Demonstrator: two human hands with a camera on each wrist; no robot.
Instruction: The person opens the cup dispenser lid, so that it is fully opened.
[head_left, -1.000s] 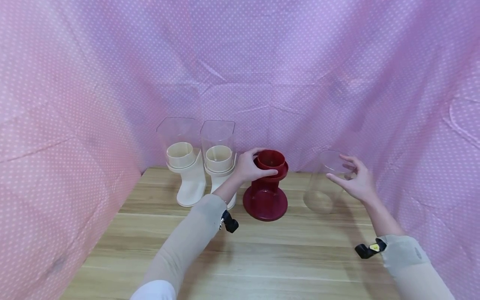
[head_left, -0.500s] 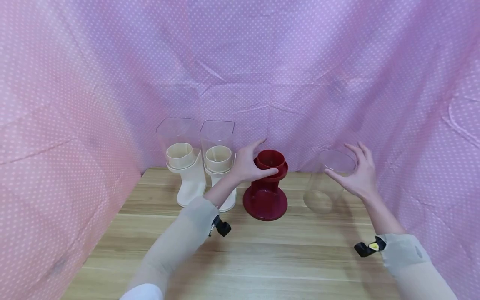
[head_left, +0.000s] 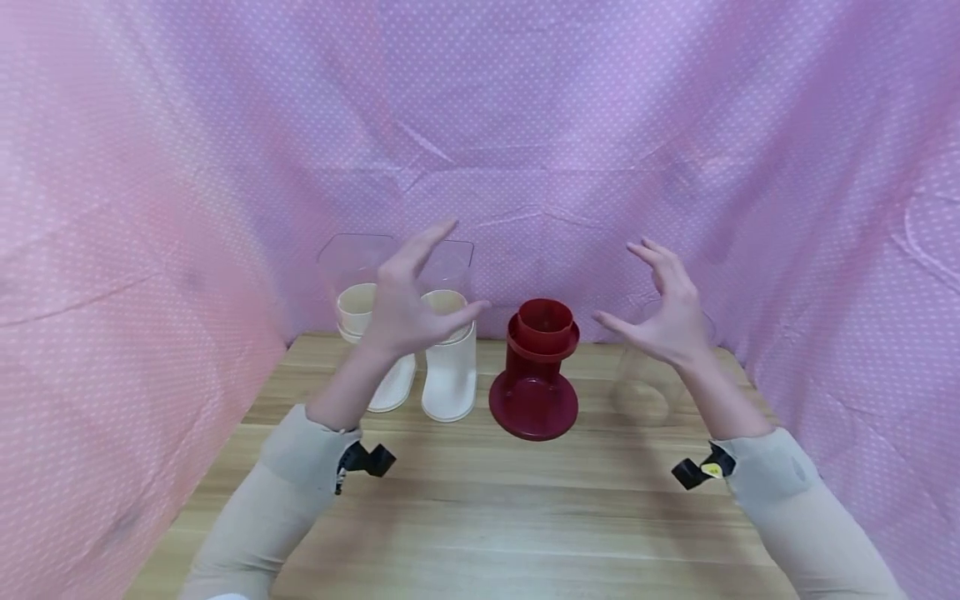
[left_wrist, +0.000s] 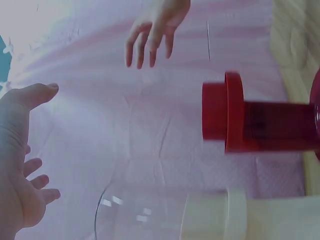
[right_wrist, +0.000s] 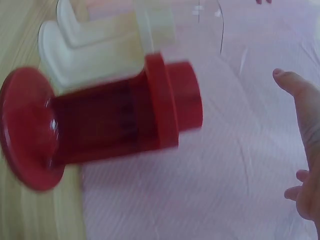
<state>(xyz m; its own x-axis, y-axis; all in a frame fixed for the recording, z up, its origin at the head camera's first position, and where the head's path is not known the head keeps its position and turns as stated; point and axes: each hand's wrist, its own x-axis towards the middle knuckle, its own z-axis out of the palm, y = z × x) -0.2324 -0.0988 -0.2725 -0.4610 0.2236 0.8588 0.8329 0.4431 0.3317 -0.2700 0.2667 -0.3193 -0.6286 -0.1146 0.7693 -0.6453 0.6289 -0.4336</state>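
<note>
A red stand (head_left: 532,375) with a round base and a cup-like ring on top stands upright mid-table, between my two hands. My left hand (head_left: 405,312) is raised with fingers and thumb spread, holding nothing; in the head view it overlaps two cream stands. My right hand (head_left: 667,321) is likewise raised and spread, with nothing in it. Behind it in that view, a clear cylinder (head_left: 637,404) stands on the table, its upper part largely covered by the hand. Both wrist views show the red stand (left_wrist: 270,125) apart from the fingers.
Left of the red stand are two cream stands, one nearer (head_left: 450,383) and one further left (head_left: 395,387), each topped by a clear container. The wooden table (head_left: 487,517) ends at a pink dotted curtain (head_left: 525,167) behind and at both sides.
My left hand has let go of the red stand and moved up and left. My right hand has left the clear cylinder, moving up and toward the middle. The stands and cylinder stay put.
</note>
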